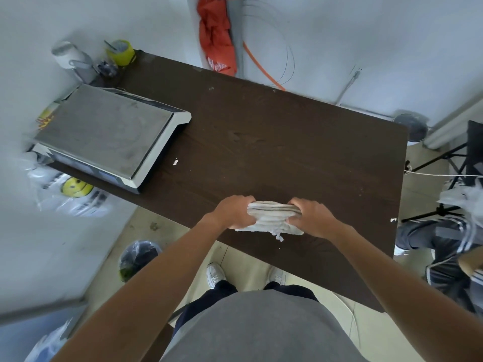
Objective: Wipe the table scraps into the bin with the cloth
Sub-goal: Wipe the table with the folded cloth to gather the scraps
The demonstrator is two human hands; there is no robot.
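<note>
Near the front edge of the dark brown wooden table point(274, 131), a bunched off-white cloth point(270, 216) is gripped at both ends, left hand point(235, 211) and right hand point(312, 216) with fingers curled shut on it. A small white scrap point(175, 162) lies farther back on the table, beside the flat grey weighing scale point(109, 131). Left of the table on the floor stands the black-lined bin point(138, 258).

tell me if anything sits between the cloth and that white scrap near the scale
Nothing visible does. Both hands, left hand and right hand, grip the cloth near the table's front edge. The white scrap lies up and to the left on bare tabletop, just off the scale's corner.
</note>
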